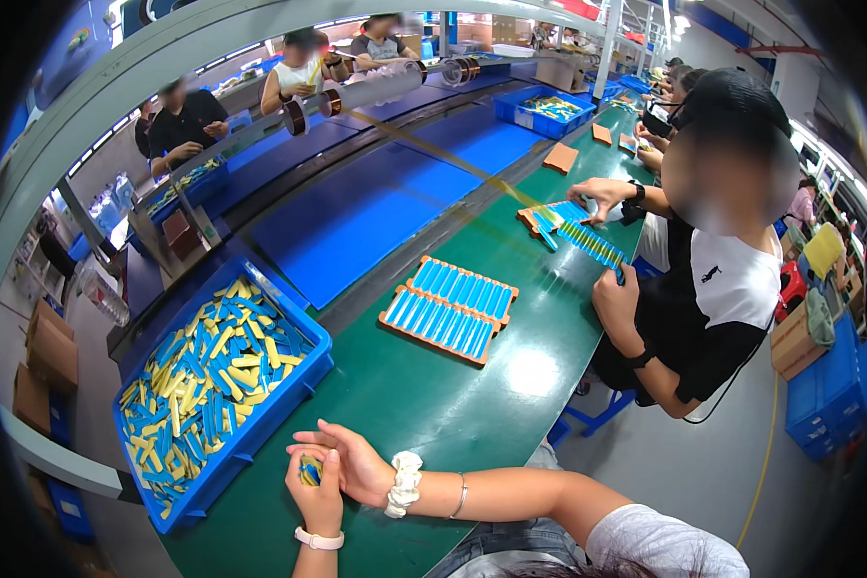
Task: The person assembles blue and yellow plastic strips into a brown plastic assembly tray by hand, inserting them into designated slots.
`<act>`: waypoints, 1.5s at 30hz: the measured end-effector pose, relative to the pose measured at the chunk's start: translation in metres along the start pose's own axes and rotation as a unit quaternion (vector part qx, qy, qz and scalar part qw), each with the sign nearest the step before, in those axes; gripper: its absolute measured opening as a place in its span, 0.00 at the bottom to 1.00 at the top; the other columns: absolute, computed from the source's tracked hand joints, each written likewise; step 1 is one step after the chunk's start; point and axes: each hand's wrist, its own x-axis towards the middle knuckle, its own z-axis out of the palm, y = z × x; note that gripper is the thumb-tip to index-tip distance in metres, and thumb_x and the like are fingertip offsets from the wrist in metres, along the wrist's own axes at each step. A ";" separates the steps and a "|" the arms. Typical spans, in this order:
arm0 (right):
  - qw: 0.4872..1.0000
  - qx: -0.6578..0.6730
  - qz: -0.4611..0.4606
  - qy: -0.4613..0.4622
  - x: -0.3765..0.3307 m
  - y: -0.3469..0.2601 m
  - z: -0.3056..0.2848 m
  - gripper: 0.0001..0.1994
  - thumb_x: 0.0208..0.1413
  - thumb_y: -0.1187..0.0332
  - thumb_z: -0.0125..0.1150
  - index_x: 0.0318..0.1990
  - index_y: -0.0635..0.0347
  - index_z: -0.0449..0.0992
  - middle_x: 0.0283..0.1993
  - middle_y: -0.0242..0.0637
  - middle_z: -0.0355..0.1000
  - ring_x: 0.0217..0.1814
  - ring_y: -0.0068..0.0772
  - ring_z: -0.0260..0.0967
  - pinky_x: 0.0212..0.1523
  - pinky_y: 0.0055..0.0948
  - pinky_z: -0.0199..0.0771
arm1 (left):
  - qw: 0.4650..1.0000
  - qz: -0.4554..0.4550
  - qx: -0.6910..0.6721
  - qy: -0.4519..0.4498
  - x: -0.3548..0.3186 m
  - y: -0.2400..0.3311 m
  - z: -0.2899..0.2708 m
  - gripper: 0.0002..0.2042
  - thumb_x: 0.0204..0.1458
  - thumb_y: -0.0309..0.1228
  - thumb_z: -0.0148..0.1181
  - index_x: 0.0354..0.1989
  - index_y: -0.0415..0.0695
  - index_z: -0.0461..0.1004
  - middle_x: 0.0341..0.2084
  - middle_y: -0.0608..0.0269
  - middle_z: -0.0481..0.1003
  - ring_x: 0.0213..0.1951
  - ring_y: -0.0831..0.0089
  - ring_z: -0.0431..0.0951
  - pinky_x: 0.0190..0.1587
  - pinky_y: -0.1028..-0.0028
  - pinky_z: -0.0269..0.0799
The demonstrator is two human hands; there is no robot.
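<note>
The left hand (315, 493) has its fingers curled tight round a small bundle of blue and yellow strips (309, 471), only their ends showing above the fist. The right hand (349, 460) lies against it, fingers loosely spread and cupped over the far side of the bundle, touching the left hand; whether it grips the strips I cannot tell. Just to the left of the fingers stands a blue bin (260, 424) heaped with more loose blue and yellow strips. Beyond the fingers, further up the green tabletop (424, 395), lie two orange trays (450, 308) filled with rows of blue strips. A neighbouring person's hands (607, 241) work at another such row. Blue crates and cardboard boxes line the long factory hall.
</note>
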 end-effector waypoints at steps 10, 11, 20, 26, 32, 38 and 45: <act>1.000 -0.010 -0.002 0.010 -0.001 -0.001 0.002 0.27 0.60 0.49 0.46 0.55 0.63 0.65 0.53 0.41 0.70 0.52 0.30 0.68 0.55 0.30 0.67 | 1.000 0.003 0.027 0.003 0.000 -0.005 -0.002 0.08 0.51 0.23 0.59 0.26 0.40 0.64 0.21 0.67 0.68 0.22 0.83 0.65 0.24 0.83 0.61; 1.000 -0.010 -0.001 0.014 -0.001 -0.001 0.002 0.27 0.60 0.48 0.46 0.55 0.63 0.65 0.53 0.41 0.69 0.52 0.30 0.68 0.55 0.30 0.67 | 1.000 0.002 0.025 0.002 0.000 -0.004 -0.003 0.08 0.51 0.23 0.59 0.26 0.40 0.64 0.21 0.67 0.68 0.22 0.83 0.65 0.23 0.82 0.61; 1.000 0.008 -0.007 0.009 0.003 0.003 0.000 0.26 0.59 0.49 0.48 0.54 0.63 0.66 0.52 0.41 0.70 0.52 0.31 0.68 0.56 0.31 0.66 | 1.000 0.010 0.016 -0.008 0.000 0.004 0.001 0.09 0.52 0.23 0.59 0.26 0.41 0.64 0.20 0.68 0.67 0.18 0.83 0.64 0.20 0.82 0.59; 1.000 0.012 -0.004 0.011 -0.001 -0.001 -0.001 0.25 0.59 0.50 0.49 0.52 0.63 0.68 0.52 0.42 0.70 0.52 0.32 0.68 0.56 0.31 0.66 | 1.000 0.020 0.012 -0.012 -0.001 -0.001 0.004 0.08 0.54 0.26 0.57 0.28 0.42 0.64 0.18 0.69 0.65 0.16 0.84 0.62 0.17 0.83 0.56; 1.000 0.013 -0.002 0.024 -0.002 0.002 0.000 0.23 0.60 0.51 0.48 0.52 0.63 0.68 0.52 0.42 0.70 0.52 0.32 0.68 0.56 0.31 0.66 | 0.999 0.038 0.035 -0.008 0.000 -0.002 0.000 0.08 0.53 0.25 0.59 0.27 0.41 0.64 0.19 0.69 0.66 0.18 0.83 0.64 0.19 0.82 0.58; 1.000 0.013 -0.014 0.008 -0.001 0.001 0.002 0.23 0.60 0.52 0.48 0.51 0.63 0.68 0.50 0.42 0.70 0.51 0.32 0.68 0.56 0.31 0.66 | 1.000 0.020 0.014 -0.012 0.000 0.001 -0.001 0.08 0.52 0.25 0.59 0.27 0.41 0.64 0.20 0.69 0.66 0.18 0.84 0.64 0.19 0.82 0.58; 1.000 0.014 -0.012 0.009 0.001 0.001 0.001 0.22 0.60 0.53 0.48 0.50 0.64 0.69 0.49 0.42 0.71 0.50 0.32 0.69 0.55 0.31 0.68 | 0.998 0.047 0.028 -0.017 0.001 -0.005 -0.001 0.08 0.52 0.25 0.59 0.27 0.41 0.64 0.20 0.68 0.65 0.16 0.84 0.63 0.17 0.82 0.57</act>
